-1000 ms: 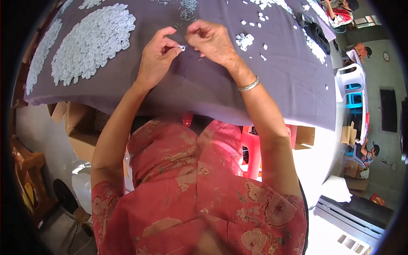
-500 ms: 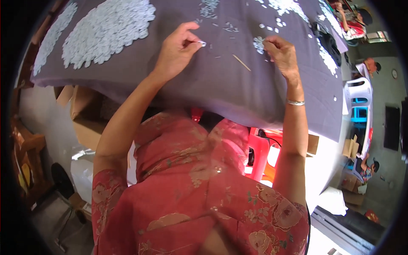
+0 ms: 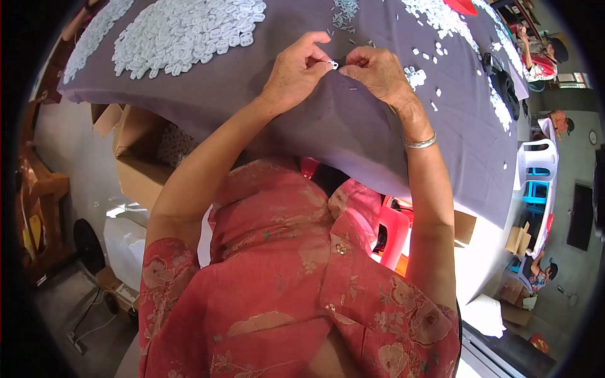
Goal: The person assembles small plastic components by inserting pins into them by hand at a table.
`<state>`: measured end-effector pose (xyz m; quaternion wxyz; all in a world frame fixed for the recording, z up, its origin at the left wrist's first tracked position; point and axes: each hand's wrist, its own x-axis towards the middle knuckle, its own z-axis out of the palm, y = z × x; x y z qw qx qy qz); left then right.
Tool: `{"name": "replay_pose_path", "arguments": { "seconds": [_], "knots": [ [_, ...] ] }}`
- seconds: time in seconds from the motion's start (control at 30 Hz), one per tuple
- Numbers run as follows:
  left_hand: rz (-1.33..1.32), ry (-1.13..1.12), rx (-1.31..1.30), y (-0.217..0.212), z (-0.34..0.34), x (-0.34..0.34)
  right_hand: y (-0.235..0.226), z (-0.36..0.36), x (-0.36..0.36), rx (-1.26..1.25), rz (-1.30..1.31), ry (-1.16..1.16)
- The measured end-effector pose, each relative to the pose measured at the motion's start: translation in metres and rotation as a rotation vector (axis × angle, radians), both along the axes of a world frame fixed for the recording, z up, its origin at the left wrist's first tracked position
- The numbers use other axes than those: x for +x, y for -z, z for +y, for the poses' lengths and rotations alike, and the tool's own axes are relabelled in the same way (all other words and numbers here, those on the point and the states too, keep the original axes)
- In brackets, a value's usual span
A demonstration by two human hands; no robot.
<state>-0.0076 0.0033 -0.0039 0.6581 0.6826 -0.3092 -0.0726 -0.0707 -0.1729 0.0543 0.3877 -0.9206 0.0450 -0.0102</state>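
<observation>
My left hand (image 3: 293,75) pinches a small white plastic piece (image 3: 333,64) between thumb and forefinger, above the front of the grey cloth. My right hand (image 3: 381,75) is closed in a pinch just beside that piece, fingertips nearly meeting my left ones. Whatever sits in my right fingertips is too small to make out. Beyond my hands lies a scatter of tiny grey pins (image 3: 345,12). A small cluster of white pieces (image 3: 414,77) rests just right of my right hand.
A broad heap of pale oval pieces (image 3: 183,38) covers the table's left. More white pieces (image 3: 444,19) spread at the back right, near a red object (image 3: 462,6). An open cardboard box (image 3: 145,170) stands below the front edge. Other people sit far right.
My right hand has moved left, away from the small white cluster, to meet my left hand. The view has shifted, so the table's things appear moved. My left hand keeps its pinch.
</observation>
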Motion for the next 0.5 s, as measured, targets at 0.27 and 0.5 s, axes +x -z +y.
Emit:
{"name": "replay_pose_path", "arguments": {
  "seconds": [0.27, 0.5],
  "knots": [
    [0.004, 0.021, 0.016, -0.002, 0.001, -0.001, -0.001, 0.002, 0.006, -0.099, 0.118, -0.021],
    [0.025, 0.034, 0.03, -0.004, -0.001, -0.002, 0.02, -0.007, 0.009, 0.592, -0.069, 0.016]
  ]
}}
